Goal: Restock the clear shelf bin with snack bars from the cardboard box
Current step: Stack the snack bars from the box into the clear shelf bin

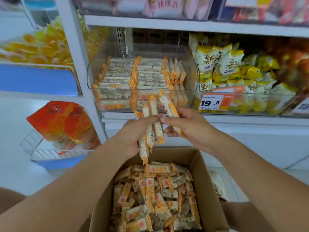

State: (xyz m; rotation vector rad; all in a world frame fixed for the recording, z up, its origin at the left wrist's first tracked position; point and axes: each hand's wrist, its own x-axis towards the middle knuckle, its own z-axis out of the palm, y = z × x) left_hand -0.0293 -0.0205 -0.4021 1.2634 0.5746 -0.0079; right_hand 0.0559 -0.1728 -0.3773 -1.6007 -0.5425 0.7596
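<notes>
Your left hand (135,134) holds a small bunch of snack bars (151,129), with your fingers curled round their middles. The bars stand nearly upright, a bit fanned out, their long way running up and down, tops tipped toward the shelf. Your right hand (185,126) is just beside it and pinches one more bar (170,108) between thumb and fingers; that bar leans up and to the left. Your two thumbs almost touch. Both hands are above the far edge of the cardboard box (205,190), which is open and has lots of loose bars lying every which way inside. The clear shelf bin (192,67) sits on the shelf straight ahead of your hands and a little higher, close by. Your right hand is a bit nearer to its front wall. In the bin, the bars lie flat in two neat rows, long way going side to side, and a few stand on edge at the right end. So the bars you hold point the wrong way for those rows. I think you need to turn them sideways before you lay them on top of the rows. The front wall of the bin is in the way, so lift the bars over it first. The bunch is loose, and a bar could slip back into the box.
</notes>
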